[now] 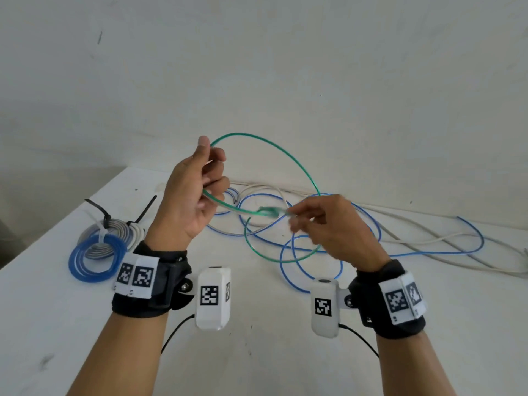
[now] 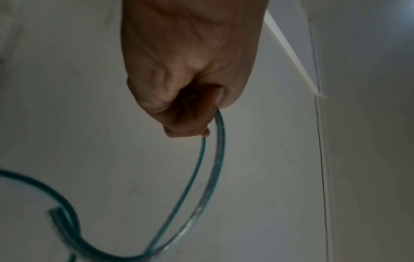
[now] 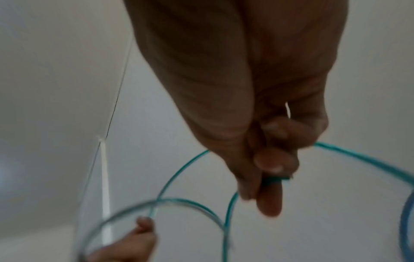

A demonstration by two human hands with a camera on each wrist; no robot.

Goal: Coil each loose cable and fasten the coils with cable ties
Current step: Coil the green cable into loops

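green cable half coiled, both hands on it

nearest you, your right hand (image 1: 328, 224) has its fingers curled and pinching the green cable (image 1: 274, 147) close to its blurred end, low and just above the table (image 1: 257, 352). your left hand (image 1: 194, 192), raised higher and a little farther out, has thumb and fingers clamped on the same cable, holding one wide loop that arcs up and across toward your right. the free length sags below your right hand, so by my read the next loop has to travel leftward and up to your left fingers. beyond lie the loose blue cable (image 1: 337, 250) and white cable (image 1: 428, 238), tangled; at far left rest tied coils (image 1: 97, 252).
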